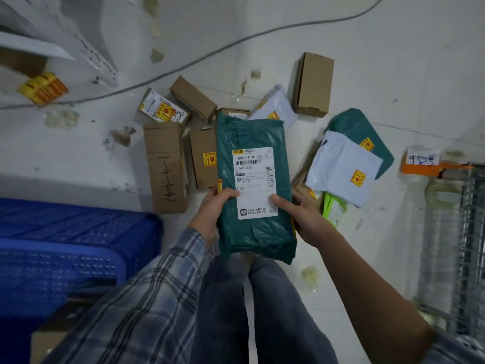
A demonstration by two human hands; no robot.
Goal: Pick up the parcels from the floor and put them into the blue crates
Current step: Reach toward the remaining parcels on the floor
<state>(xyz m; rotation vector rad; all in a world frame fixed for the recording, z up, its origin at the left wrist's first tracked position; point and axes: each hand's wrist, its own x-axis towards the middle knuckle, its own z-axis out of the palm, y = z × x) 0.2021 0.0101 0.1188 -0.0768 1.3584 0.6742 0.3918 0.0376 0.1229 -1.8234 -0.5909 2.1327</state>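
- Down at the far left, two blue crates [65, 248] are sitting stacked on the pale floor [393, 61], well apart from the parcel being held.
- Just past the crates, a tall brown carton [165, 166] with handwriting down its face is lying flat, and a shorter carton [203, 161] with a yellow sticker is lying beside it.
- Behind those, a small labelled box [164, 109] and another plain carton [193, 97] are lying near a grey cable [183, 67] that is trailing across the floor.
- Moving toward the middle, the person's left hand [212, 214] is gripping the left edge of a green parcel [256, 185], thumb pressing on the front by the white shipping label [256, 183], the other fingers hidden behind.
- That green parcel is being held up off the floor, over the person's jeans [262, 311], label facing up and its long side running away from the person.
- On its other edge, the right hand [301, 214] is holding the parcel too, thumb curling onto the label's lower corner, fingers wrapping round the back.
- Further right, a white mailer bag [343, 169] with a yellow sticker is lying on top of a second green bag [367, 132], with a lime-green packet [333, 208] poking out beneath it.
- Beyond them, an upright brown box [312, 85] is standing alone.
- At the far right, a wire rack [462, 232] with an orange tag [422, 164] is standing.
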